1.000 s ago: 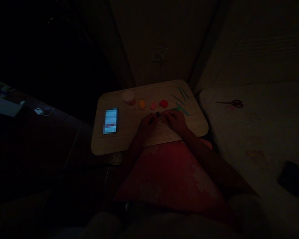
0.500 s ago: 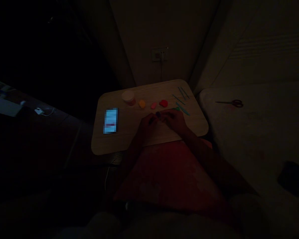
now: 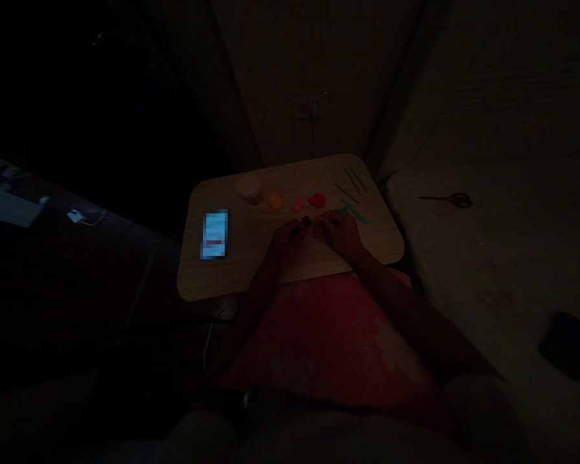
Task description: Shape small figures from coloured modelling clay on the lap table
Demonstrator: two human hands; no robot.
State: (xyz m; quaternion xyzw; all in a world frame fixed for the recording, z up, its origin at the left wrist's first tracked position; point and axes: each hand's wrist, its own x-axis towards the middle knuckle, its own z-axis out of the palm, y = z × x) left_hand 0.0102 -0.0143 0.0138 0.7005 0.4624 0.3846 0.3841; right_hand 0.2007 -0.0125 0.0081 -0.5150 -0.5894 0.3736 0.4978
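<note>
The scene is very dark. My left hand (image 3: 286, 238) and my right hand (image 3: 339, 233) rest together on a small wooden table (image 3: 241, 270), fingers curled around a small dark lump (image 3: 307, 222) held between their tips. Just beyond the hands lie an orange piece (image 3: 275, 202), a pink piece (image 3: 298, 205) and a red piece (image 3: 318, 200) of what looks like clay. A small round tub (image 3: 249, 189) stands to the left of them. Thin green sticks (image 3: 352, 187) lie at the table's far right.
A lit phone (image 3: 215, 233) lies on the table's left part. A red cushion (image 3: 333, 341) sits on my lap. Scissors (image 3: 452, 200) and a dark object (image 3: 568, 343) lie on the pale surface to the right. A wall socket (image 3: 310, 106) is behind the table.
Both hands have stayed in place, with only slight finger movement around the small lump. The view dimmed a little.
</note>
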